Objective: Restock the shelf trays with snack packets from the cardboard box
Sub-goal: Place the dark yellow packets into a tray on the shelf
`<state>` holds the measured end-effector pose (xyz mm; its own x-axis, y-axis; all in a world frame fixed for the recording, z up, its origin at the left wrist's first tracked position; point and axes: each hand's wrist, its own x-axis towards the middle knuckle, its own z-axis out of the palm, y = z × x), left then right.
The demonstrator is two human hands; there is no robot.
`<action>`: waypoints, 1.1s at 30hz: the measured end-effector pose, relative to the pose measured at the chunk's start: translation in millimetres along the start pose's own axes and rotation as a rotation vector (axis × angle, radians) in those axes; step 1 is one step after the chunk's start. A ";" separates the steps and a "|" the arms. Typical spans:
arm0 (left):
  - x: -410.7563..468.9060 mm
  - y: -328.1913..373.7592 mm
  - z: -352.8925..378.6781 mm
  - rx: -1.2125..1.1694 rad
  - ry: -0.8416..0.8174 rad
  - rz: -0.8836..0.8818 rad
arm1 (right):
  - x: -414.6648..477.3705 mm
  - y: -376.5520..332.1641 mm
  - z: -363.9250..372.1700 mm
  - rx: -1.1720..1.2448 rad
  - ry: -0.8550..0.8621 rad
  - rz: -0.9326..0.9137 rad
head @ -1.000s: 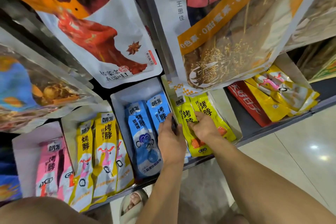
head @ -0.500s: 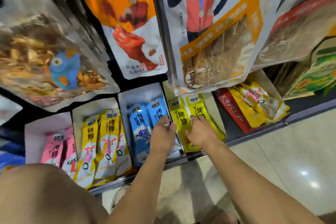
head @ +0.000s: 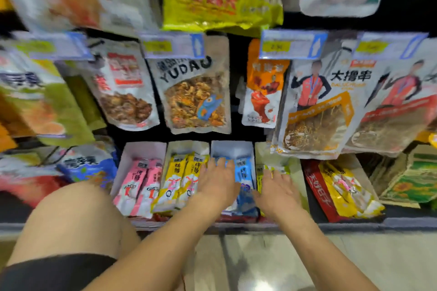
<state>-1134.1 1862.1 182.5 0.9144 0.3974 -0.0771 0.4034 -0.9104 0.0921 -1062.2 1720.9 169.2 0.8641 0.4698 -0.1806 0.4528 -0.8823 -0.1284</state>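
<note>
Below, left hand (head: pixel 218 181) over blue packets (head: pixel 244 172), right hand (head: pixel 277 188) over lime packets (head: pixel 260 176)

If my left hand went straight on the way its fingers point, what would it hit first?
Probably the back wall of the white tray that holds the blue packets; the left hand lies flat over those packets, fingers straight. Blur leaves the depth unclear.

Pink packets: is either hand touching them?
No, the left hand lies on the blue packets and the right hand on the lime-green packets, both apart from the pink packets.
</note>
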 end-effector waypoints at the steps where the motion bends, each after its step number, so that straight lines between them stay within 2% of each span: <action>1: -8.7 -7.8 -14.2 0.025 0.019 -0.013 | -7.8 -8.7 -11.1 -0.021 0.022 -0.028; 8: -73.0 -69.0 -93.4 0.058 0.251 -0.097 | -57.5 -74.0 -72.9 -0.170 0.170 -0.222; 16: -154.4 -154.3 -154.5 0.093 0.418 -0.344 | -100.6 -178.5 -130.2 -0.218 0.400 -0.503; 20: -199.4 -195.1 -171.6 0.097 0.485 -0.480 | -121.9 -236.5 -146.7 -0.181 0.429 -0.644; 27: -264.3 -260.3 -179.1 0.126 0.533 -0.667 | -160.2 -334.8 -141.7 -0.156 0.480 -0.857; 33: -298.0 -315.1 -153.0 0.123 0.517 -0.826 | -173.6 -405.3 -103.7 -0.182 0.439 -1.002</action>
<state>-1528.6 2048.1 328.3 0.2601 0.8893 0.3762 0.9432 -0.3174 0.0981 -1373.0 1994.0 353.7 0.0755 0.9539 0.2905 0.9848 -0.1171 0.1285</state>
